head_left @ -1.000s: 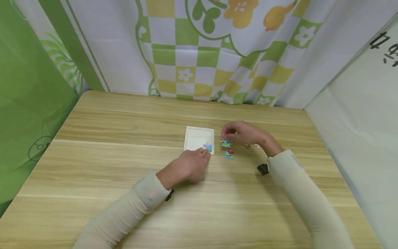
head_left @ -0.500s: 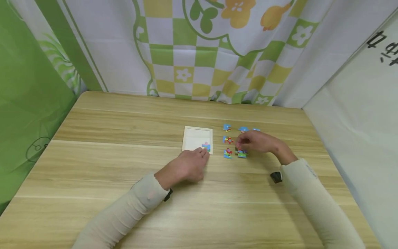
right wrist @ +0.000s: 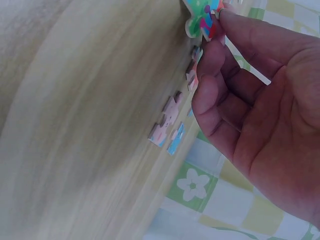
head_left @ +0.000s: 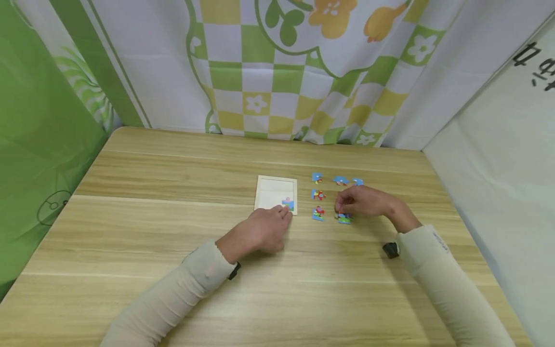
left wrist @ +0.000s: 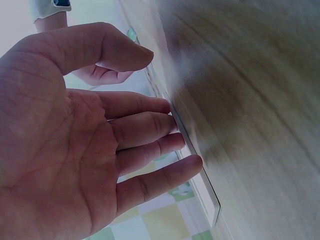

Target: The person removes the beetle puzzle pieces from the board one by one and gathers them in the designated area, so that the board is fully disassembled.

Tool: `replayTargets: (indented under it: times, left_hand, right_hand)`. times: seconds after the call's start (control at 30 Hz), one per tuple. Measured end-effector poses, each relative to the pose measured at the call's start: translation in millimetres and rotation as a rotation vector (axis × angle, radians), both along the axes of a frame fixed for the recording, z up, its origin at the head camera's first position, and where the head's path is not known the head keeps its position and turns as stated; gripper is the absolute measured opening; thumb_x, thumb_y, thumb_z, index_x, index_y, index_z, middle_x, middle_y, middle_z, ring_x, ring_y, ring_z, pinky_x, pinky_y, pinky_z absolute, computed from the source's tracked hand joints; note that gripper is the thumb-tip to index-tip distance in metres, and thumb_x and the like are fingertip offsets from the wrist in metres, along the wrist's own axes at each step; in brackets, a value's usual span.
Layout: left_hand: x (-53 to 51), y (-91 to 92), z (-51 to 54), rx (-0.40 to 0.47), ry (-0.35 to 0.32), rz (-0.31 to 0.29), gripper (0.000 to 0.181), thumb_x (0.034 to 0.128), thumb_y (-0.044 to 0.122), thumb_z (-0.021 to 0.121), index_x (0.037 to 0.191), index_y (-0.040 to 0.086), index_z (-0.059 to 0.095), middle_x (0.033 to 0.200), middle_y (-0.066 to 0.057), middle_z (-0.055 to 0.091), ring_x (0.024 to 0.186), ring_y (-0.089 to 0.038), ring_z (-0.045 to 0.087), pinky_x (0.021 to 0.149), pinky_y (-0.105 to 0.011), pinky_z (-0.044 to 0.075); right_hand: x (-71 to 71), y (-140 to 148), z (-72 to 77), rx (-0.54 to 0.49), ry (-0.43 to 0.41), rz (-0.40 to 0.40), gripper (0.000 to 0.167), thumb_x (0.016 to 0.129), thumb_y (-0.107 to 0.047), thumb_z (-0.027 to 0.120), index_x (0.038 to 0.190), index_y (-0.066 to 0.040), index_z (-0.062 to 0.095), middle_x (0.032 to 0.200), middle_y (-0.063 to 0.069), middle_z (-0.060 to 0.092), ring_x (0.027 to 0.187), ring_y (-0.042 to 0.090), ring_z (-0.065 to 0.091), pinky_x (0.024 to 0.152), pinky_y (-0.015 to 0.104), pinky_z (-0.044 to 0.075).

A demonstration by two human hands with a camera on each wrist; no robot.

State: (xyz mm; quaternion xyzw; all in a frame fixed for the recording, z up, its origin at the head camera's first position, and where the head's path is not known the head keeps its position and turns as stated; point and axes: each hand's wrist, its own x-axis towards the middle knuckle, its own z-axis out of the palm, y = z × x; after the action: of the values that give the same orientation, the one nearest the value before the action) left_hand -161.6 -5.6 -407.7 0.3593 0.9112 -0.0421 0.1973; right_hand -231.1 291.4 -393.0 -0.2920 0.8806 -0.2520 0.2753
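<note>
A pale puzzle tray lies on the table, with one pink, blue and green jigsaw piece in its near right corner. My left hand rests its fingertips at the tray's near edge beside that piece. In the left wrist view, the fingers are nearly straight and the palm holds nothing. To the right of the tray, my right hand pinches a jigsaw piece, green with blue and red, between thumb and forefinger. In the head view this held piece is partly hidden by the fingers.
Several loose jigsaw pieces lie right of the tray, among them a blue-edged one, a red one and a red-and-green one. A pink piece lies near the right hand. A checkered curtain hangs behind the table.
My right hand has moved right and nearer with the pinched jigsaw piece, from beside the tray, uncovering loose pieces behind. The left hand stays at the tray's edge.
</note>
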Motion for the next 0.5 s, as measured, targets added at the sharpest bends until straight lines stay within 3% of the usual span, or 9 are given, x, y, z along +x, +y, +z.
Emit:
replayTargets:
  times: [0.5]
  left_hand:
    - [-1.2, -0.1, -0.3, 0.005, -0.015, 0.005, 0.069, 0.0981, 0.023, 0.056, 0.159, 0.000, 0.033, 0.167, -0.012, 0.028, 0.153, -0.023, 0.025, 0.119, -0.035, 0.031]
  right_hand:
    - [0.4, 0.4, -4.7, 0.000, 0.024, -0.021, 0.008, 0.101, -0.005, 0.064, 0.098, -0.006, 0.071, 0.092, 0.000, 0.068, 0.088, 0.016, 0.061, 0.080, 0.031, 0.051]
